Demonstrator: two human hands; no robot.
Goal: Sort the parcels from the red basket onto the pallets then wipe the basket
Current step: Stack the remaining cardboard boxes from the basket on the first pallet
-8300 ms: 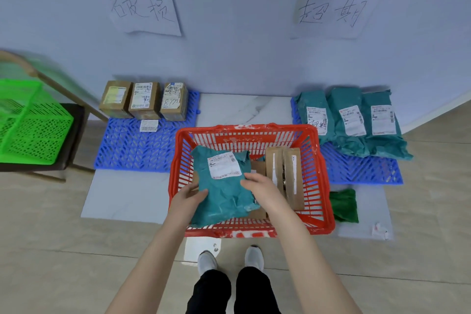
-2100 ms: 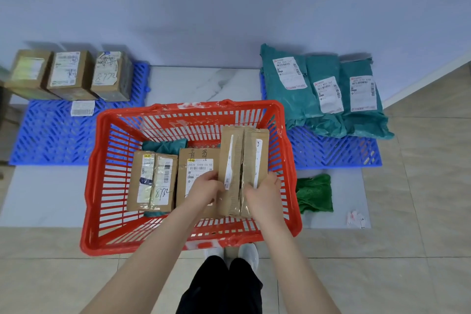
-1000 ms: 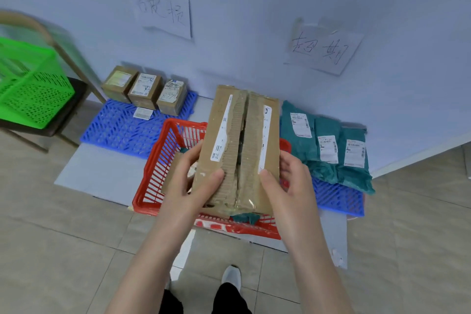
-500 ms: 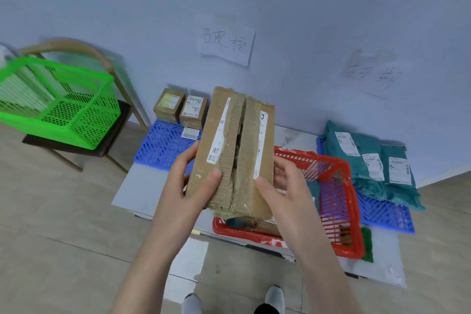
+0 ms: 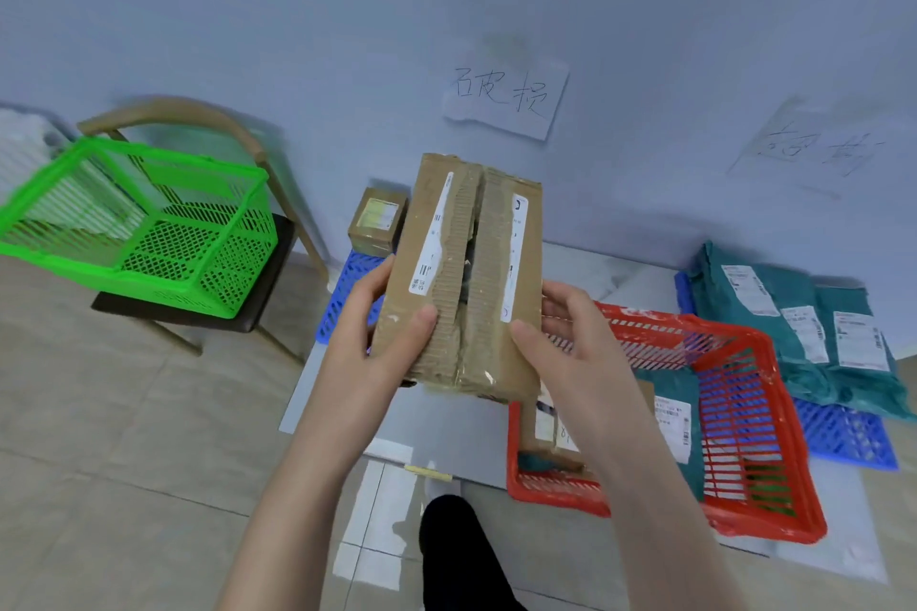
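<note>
**Q:** Between the hands, what do we see?

**A:** We see a torn cardboard parcel (image 5: 461, 283) held upright in mid-air, in front of the wall. Our left hand (image 5: 382, 342) is closed around its lower left edge, thumb across the front. Our right hand (image 5: 570, 342) grips the lower right edge the same way. A ragged strip down the middle of the parcel shows bare corrugated board, and a white shipping label is split to either side of the tear (its print is too small to read).

**Q:** Where is the red basket?

**A:** We see the red basket (image 5: 744, 417) on the floor, below and to the right of our hands. It holds more cardboard parcels (image 5: 546, 427) and a teal mailer bag (image 5: 677, 417) with a white label.

**Q:** And the pallets?

**A:** A blue pallet on the left (image 5: 347, 293) shows behind the held parcel, with a small brown box (image 5: 378, 221) at its back. A blue pallet on the right (image 5: 843, 432) carries teal mailer bags with white labels (image 5: 804, 327).

**Q:** Any writing?

**A:** Two handwritten paper signs hang on the wall. The nearer sign (image 5: 506, 97) reads 破损. The sign further right (image 5: 818, 146) is blurred, and we cannot read it with confidence.

**Q:** What else is nearby?

**A:** A green basket (image 5: 134, 223) sits on a wooden chair (image 5: 278, 243) to the left.
</note>
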